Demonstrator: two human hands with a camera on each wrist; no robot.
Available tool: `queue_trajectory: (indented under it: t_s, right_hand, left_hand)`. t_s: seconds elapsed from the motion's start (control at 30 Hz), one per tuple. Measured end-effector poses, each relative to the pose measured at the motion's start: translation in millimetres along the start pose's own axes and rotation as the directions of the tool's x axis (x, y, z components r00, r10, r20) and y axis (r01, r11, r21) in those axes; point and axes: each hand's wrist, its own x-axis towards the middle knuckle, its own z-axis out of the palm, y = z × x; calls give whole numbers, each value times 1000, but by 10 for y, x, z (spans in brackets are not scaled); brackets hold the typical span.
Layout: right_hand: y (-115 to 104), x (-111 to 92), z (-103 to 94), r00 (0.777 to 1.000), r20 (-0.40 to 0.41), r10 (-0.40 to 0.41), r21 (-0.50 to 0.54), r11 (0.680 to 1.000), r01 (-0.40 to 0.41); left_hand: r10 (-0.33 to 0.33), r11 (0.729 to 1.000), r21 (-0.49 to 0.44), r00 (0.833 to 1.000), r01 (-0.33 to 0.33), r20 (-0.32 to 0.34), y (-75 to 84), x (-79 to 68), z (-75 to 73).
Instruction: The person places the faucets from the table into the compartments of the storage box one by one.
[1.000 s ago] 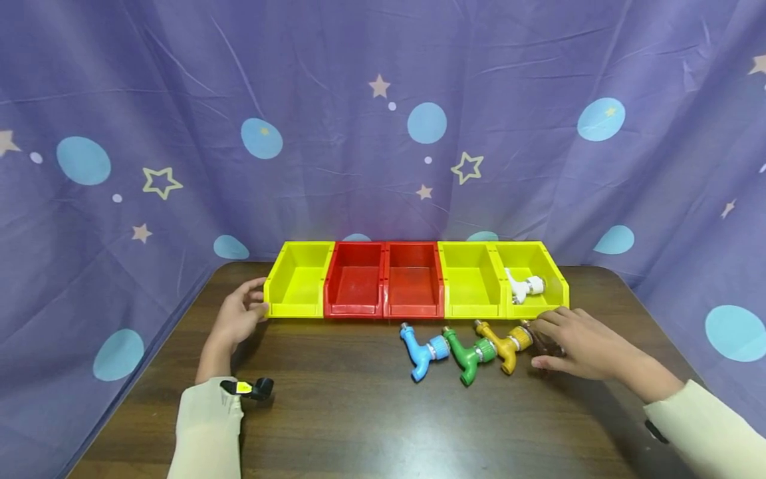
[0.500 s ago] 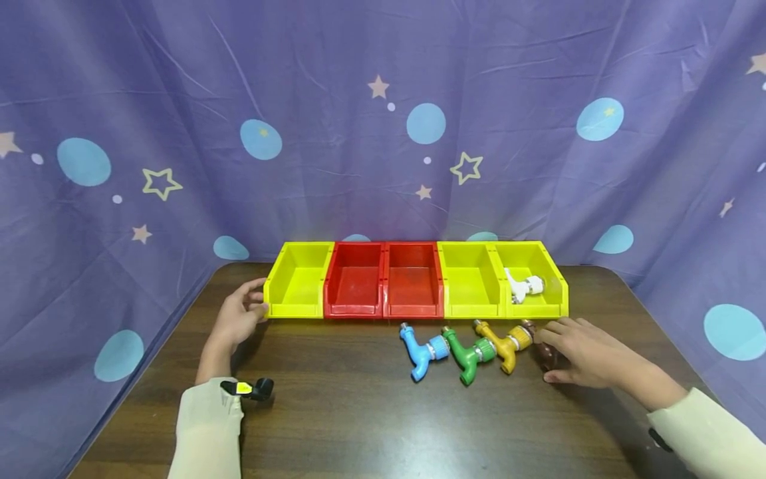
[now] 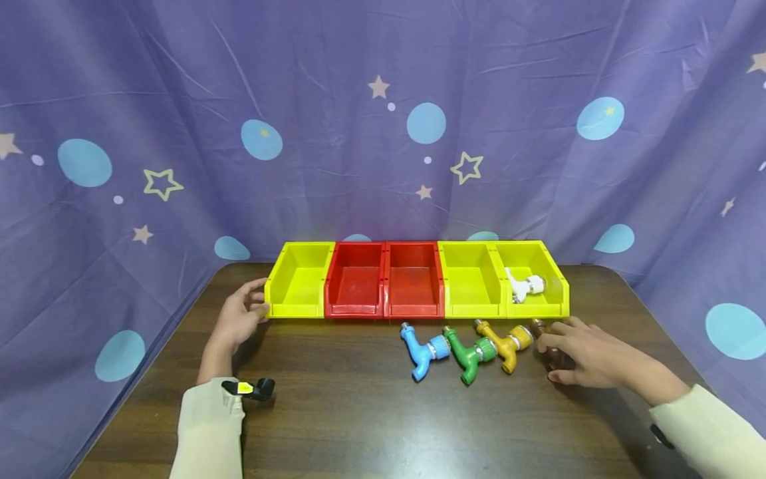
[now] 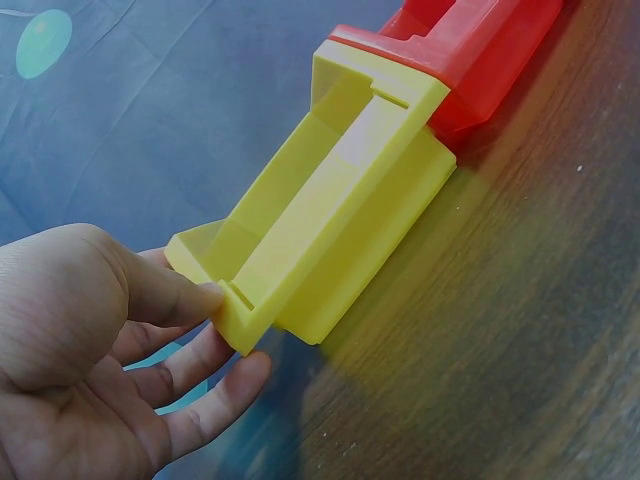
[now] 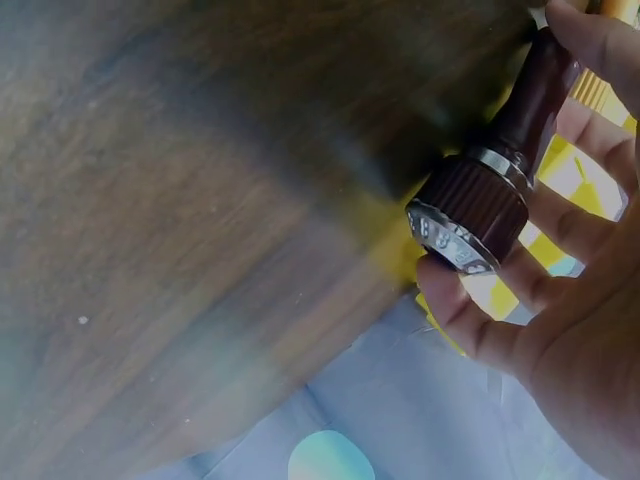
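My left hand [image 3: 235,320] pinches the front corner of the leftmost yellow bin [image 3: 296,311]; in the left wrist view the thumb lies on the rim, with fingers below and behind. At the right, my right hand [image 3: 589,354] holds a brown tap [image 5: 480,205] lying on the table, its thumb at one end and fingers along the far side. From the head view the hand covers much of this tap. Left of it lie a mustard-yellow tap [image 3: 507,344], a green tap [image 3: 469,356] and a blue tap [image 3: 421,352].
Bins stand in a row at the back: two red bins [image 3: 354,311] [image 3: 414,311] in the middle, a yellow bin [image 3: 473,311] beside them, and the rightmost yellow bin [image 3: 541,311] with a white tap [image 3: 523,288] inside. A purple curtain hangs behind the brown table [image 3: 359,412].
My right hand has shifted slightly to the right, and the brown tap has moved with it, away from the mustard-yellow tap. The left hand stays on the bin corner.
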Motion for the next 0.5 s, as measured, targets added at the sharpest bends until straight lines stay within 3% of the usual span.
queue_trajectory:
  t_s: [0.17, 0.5]
  right_hand:
    - [2, -21, 2, 999, 40, 33, -7, 999, -32]
    - [-36, -16, -138, 1000, 11, 9, -83, 997, -8]
  left_hand:
    - [2, 1000, -6, 1000, -2, 5, 13, -3, 1]
    - [19, 1000, -10, 1000, -19, -5, 14, -9, 3]
